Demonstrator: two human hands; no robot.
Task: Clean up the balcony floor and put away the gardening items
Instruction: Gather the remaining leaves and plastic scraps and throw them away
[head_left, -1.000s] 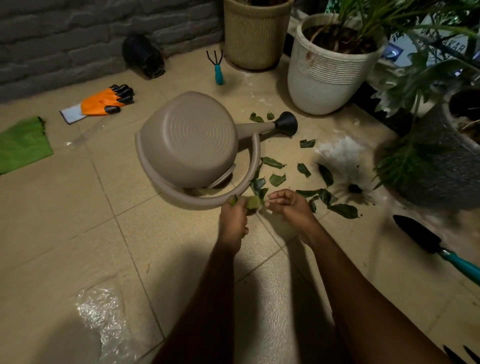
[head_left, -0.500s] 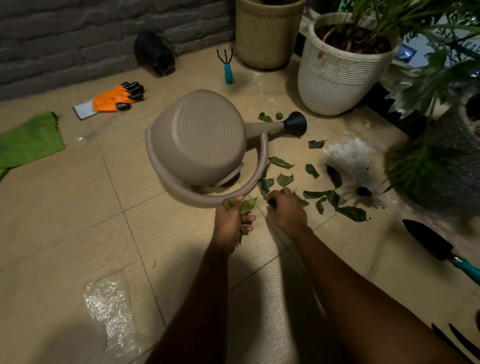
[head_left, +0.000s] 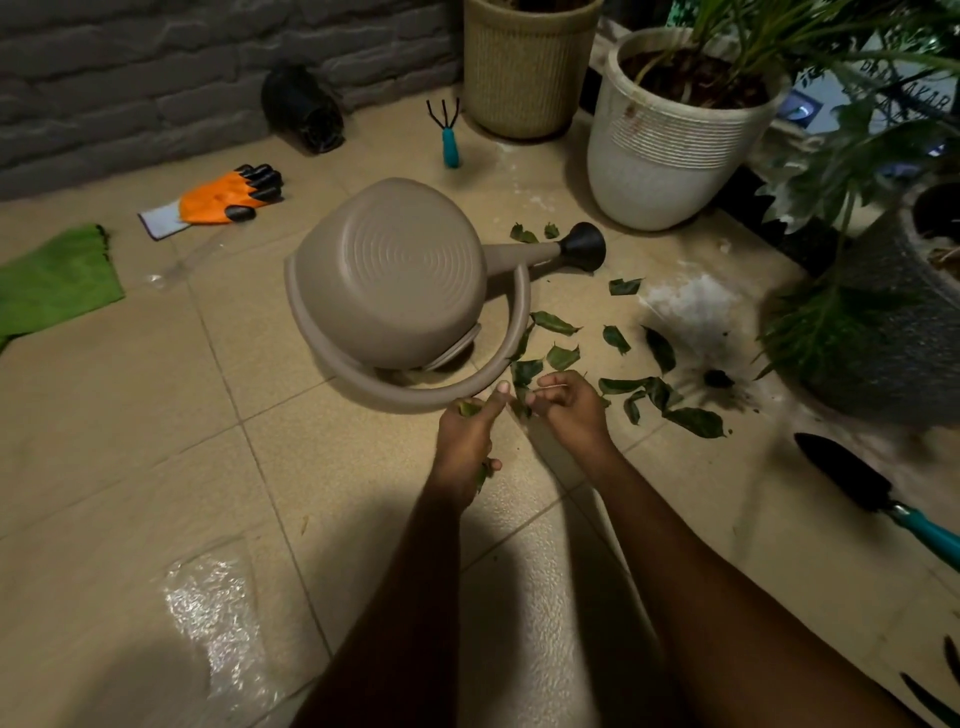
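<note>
Both bare forearms (head_left: 675, 571) reach forward, hands nearly touching. The left hand (head_left: 464, 439) is fisted round leaves (head_left: 468, 408); the right hand's (head_left: 570, 410) curled fingers (head_left: 540, 399) pinch a leaf (head_left: 521, 405).

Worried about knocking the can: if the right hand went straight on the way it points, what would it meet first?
Likely the leaf just ahead of the right hand, then the watering can handle right behind it; depth is hard to judge from one view.

Partly hidden dark letters, roughly "PRA…AKAR", stand on a white sign (head_left: 841, 88) behind plant foliage (head_left: 872, 135), top right
</note>
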